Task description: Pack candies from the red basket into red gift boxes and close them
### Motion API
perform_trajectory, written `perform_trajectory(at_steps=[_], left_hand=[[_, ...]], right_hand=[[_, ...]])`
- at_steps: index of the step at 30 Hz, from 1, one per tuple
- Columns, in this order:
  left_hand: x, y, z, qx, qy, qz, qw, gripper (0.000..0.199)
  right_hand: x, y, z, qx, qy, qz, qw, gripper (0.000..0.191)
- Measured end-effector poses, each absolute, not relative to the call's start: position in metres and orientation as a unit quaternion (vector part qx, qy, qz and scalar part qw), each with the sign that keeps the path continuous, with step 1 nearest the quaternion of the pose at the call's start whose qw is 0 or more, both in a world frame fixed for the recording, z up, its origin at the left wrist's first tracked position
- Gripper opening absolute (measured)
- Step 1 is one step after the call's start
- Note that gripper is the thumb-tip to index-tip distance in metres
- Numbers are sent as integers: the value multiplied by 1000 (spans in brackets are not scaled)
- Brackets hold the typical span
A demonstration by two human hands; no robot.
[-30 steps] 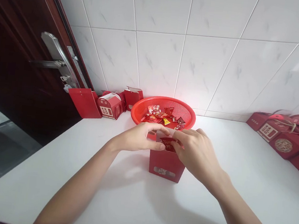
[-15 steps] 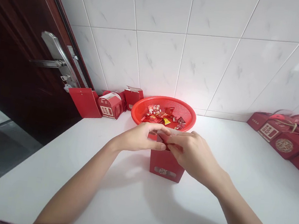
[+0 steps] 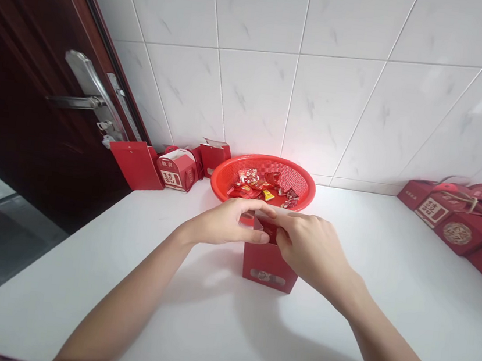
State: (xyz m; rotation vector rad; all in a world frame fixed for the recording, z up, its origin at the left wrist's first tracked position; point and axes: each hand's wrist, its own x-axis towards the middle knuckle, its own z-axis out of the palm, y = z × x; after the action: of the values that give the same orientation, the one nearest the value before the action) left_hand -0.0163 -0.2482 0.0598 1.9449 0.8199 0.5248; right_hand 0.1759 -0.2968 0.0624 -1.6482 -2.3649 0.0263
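A red cardboard gift box [image 3: 268, 263] stands upright on the white table, its top open and a small window low on its near side. My left hand [image 3: 229, 220] grips its upper left rim, thumb in front and fingers curving over behind. At the top right of the box is my right hand [image 3: 310, 244], fingers bent and closed together. Its fingertips reach down into the opening and are hidden, so whatever they hold does not show. Just behind the box, a red plastic basket [image 3: 304, 200] contains several wrapped candies [image 3: 247, 190].
Red boxes, among them a house-shaped gift box [image 3: 176, 168], stand at the back left near the wooden door [image 3: 22, 60]. Along the right side, more red gift boxes [image 3: 458, 230] are piled. A tiled wall [image 3: 251, 100] rises behind the white table [image 3: 153, 322].
My right hand has shifted slightly right and its fingers have dropped deeper into the box opening. My left hand keeps its grip on the rim.
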Motion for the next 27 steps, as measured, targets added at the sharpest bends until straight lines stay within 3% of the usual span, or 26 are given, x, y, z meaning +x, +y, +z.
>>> perform_trajectory(at_steps=[9,14,20,27], left_hand=[[-16,-248,58,785,330,208,482,41],[-15,-249,58,792,330,204,472,42],[-14,-248,57,793,322,201,477,43],[-14,-247,56,805,326,203,452,43]], right_hand=[[182,-296,64,-562,-815,29,138,40],[183,-295,65,-556,-821,31,129,44],[184,-295,64,-574,-806,44,139,27],[189,-298,68,-547,-812,96,180,31]])
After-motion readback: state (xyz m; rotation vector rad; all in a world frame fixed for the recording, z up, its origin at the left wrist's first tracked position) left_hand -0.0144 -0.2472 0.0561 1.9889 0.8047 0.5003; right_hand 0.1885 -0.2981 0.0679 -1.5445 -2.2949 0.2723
